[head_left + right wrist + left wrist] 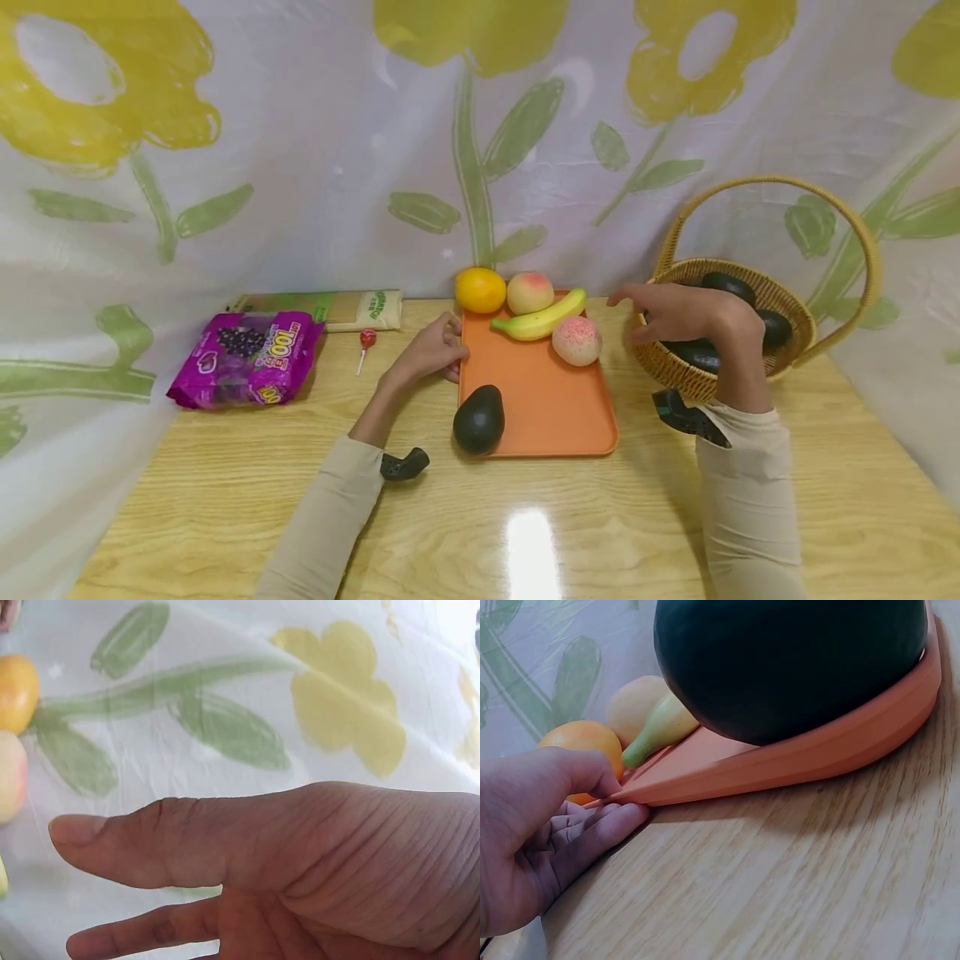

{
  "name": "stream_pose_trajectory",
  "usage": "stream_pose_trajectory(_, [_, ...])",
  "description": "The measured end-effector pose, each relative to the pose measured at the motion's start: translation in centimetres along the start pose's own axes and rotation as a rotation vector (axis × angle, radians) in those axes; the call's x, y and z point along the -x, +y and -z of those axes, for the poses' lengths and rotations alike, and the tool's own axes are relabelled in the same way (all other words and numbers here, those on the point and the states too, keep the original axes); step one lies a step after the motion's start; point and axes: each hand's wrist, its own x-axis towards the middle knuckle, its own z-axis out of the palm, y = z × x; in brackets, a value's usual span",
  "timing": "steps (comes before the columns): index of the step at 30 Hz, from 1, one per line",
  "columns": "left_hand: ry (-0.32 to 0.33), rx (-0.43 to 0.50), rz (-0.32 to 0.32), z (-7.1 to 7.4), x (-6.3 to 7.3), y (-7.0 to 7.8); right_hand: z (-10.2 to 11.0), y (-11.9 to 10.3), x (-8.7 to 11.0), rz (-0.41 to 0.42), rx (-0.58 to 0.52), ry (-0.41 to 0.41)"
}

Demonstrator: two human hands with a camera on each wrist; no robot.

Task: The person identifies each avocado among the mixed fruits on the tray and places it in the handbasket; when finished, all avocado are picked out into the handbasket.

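An orange tray (pixel 540 408) lies on the wooden table. My left hand (pixel 433 350) pinches its left rim between thumb and fingers, seen closely in the left wrist view. On the tray, a dark green avocado (pixel 480 421) sits at the near left corner, leaning over the rim. Toward the back are a banana (pixel 542 318), a pink-speckled peach (pixel 577 341), another peach (pixel 530 293) and an orange-yellow citrus fruit (pixel 481 290). My right hand (pixel 682 312) is raised in front of the wicker basket (pixel 678 379), fingers extended leftward and holding nothing.
Dark fruits, one of them an avocado-like shape (pixel 776 329), lie in the basket, whose tall handle (pixel 870 250) arches up. At left are a purple candy bag (pixel 247 358), a red lollipop (pixel 367 339) and a flat noodle-like package (pixel 360 310). A flowered curtain (pixel 322 167) hangs behind.
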Motion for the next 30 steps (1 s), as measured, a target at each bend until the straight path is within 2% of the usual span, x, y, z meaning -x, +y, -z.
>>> stream_pose_trajectory(6, [0.009, -0.001, -0.003, -0.2, -0.2, -0.1, -0.6, -2.1, -0.8, 0.092, -0.042, -0.029])
stream_pose_trajectory(14, [0.008, 0.004, -0.004, -0.2, -0.2, -0.2, -1.9, -4.9, -2.2, 0.179, 0.052, -0.116])
stream_pose_trajectory(25, [0.018, -0.009, -0.009, -0.2, -0.2, -0.1, -4.4, -8.3, -4.8, 0.238, 0.129, -0.300])
stream_pose_trajectory(30, [0.010, -0.019, 0.005, -0.2, -0.3, -0.1, -5.4, -9.3, -5.1, 0.271, 0.151, -0.308])
